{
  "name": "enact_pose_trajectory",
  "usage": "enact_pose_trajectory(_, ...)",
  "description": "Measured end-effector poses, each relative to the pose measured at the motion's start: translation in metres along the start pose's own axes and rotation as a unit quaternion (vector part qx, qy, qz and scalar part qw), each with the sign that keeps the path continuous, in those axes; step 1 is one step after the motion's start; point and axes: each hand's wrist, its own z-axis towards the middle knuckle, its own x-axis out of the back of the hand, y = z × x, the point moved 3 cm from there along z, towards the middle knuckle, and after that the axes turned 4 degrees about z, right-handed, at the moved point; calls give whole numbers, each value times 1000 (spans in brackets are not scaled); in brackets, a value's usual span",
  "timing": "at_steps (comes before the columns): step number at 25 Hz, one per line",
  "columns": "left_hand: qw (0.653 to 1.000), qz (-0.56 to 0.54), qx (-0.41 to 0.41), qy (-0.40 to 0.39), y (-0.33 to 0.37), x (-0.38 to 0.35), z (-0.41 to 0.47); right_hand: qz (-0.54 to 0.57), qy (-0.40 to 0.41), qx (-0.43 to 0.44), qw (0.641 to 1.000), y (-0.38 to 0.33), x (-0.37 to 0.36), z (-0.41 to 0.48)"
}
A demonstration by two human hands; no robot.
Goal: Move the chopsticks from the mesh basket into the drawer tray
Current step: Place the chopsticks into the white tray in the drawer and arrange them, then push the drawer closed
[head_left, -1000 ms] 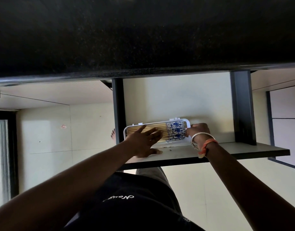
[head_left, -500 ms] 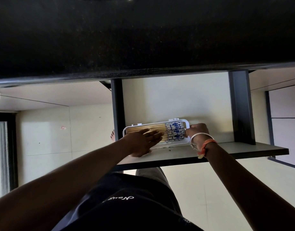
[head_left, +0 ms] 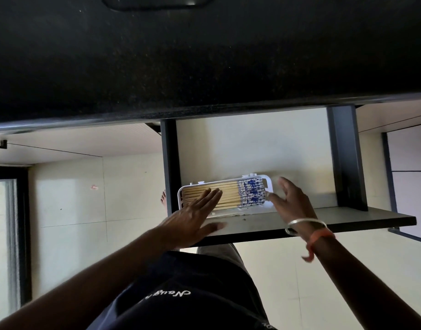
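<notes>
A white tray lies in the open drawer, near its front left corner. Several wooden chopsticks with blue-and-white patterned ends lie side by side in it. My left hand is flat with fingers spread, its fingertips over the plain ends of the chopsticks and its thumb along the drawer's front panel. My right hand is open just right of the tray's right end, fingers apart, holding nothing. No mesh basket is in view.
A black countertop overhangs the drawer's back. Dark drawer sides stand left and right, and the drawer's front panel runs across below the hands. Pale floor tiles and a bare foot lie beneath.
My right hand has let go of the tray's right end and drawn back, fingers spread. My left hand has slid slightly back toward the drawer front. The tray stays put.
</notes>
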Motion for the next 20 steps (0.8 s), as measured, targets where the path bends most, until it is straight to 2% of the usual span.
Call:
enact_pose_trajectory(2, 997, 65, 4, 34, 4, -7, -19, -33, 6, 110, 993, -3, 1, -21)
enact_pose_trajectory(4, 990, 135, 24, 36, 7, -9, -19, -58, -40, 171, 983, -10, -3, -12)
enact_pose_trajectory(6, 989, 138, 36, 47, 10, 0, -5, -146, -108, 168, 969, -19, -10, 14)
enact_pose_trajectory(8, 991, 84, 91, 46, 3, 16, 8, -195, -135, 183, 954, -26, -17, 31)
enact_pose_trajectory(11, 987, 56, 147, -1, -9, 23, 14, -207, -124, 211, 947, -23, -19, 34)
enact_pose_trajectory(15, 988, 44, 148, -19, -5, 19, 7, -207, -123, 216, 946, -17, -19, 28)
enact_pose_trajectory(18, 988, 67, 142, 15, 2, 19, -1, -198, -148, 193, 949, -11, -18, 20)
enact_pose_trajectory(20, 987, 84, 123, 68, 14, 13, -14, -198, -129, 193, 952, -3, -11, 9)
